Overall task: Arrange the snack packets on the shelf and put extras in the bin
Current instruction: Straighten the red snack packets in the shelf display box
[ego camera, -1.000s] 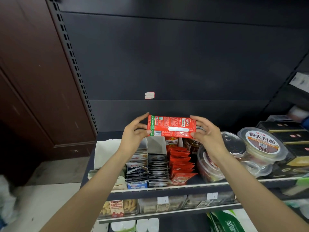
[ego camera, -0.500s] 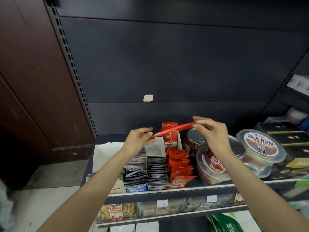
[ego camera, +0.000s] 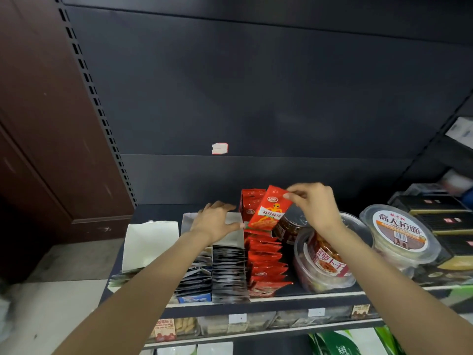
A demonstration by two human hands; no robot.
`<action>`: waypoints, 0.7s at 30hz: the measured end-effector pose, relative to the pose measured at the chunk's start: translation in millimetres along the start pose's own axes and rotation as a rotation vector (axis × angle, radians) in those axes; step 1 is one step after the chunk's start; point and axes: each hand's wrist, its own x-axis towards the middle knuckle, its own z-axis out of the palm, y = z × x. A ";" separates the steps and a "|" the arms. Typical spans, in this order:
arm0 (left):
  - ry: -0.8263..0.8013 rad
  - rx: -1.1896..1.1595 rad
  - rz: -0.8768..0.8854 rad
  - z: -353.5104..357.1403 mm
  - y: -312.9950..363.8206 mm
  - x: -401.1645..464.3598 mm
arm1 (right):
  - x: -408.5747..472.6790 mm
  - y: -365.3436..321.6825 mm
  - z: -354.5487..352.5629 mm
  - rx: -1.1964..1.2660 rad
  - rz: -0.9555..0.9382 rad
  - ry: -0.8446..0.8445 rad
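Observation:
My right hand point(ego camera: 316, 204) pinches the top corner of a red snack packet point(ego camera: 268, 210), which hangs tilted over the back of a row of red packets point(ego camera: 266, 262) on the black shelf point(ego camera: 256, 304). An open red box point(ego camera: 252, 203) stands behind that row. My left hand point(ego camera: 217, 220) rests with spread fingers on the back flap of the silver packet box point(ego camera: 229, 267), just left of the held packet. Further left are a row of grey-blue packets point(ego camera: 194, 280) and a white box point(ego camera: 151, 242).
Right of the red row stand a dark jar point(ego camera: 290, 225), clear round tubs point(ego camera: 330, 265), a labelled noodle tub point(ego camera: 399, 231) and flat black boxes point(ego camera: 440, 213). A lower shelf point(ego camera: 256, 329) holds more snacks. A brown door point(ego camera: 51, 124) is at the left.
The packet, held level by both hands a second ago, now hangs upright from my right hand alone. My left hand let go and dropped onto the silver box flap.

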 end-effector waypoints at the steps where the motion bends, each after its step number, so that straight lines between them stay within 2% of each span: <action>1: -0.021 0.011 -0.014 1.6 0.8 3.0 | 2.7 3.5 4.5 -0.015 -0.012 -0.055; 4: -0.037 0.085 -0.027 6.9 3.0 8.8 | 9.7 13.7 19.9 -0.066 -0.016 -0.239; 6: -0.016 0.104 -0.032 9.9 3.5 10.4 | 12.2 19.4 30.4 -0.094 0.004 -0.302; 12: 0.000 0.076 -0.049 12.8 3.3 11.8 | 14.0 27.6 57.9 -0.102 0.013 -0.336; 21: 0.012 0.062 -0.057 14.5 3.4 10.5 | 27.6 31.4 83.0 -0.169 0.043 -0.294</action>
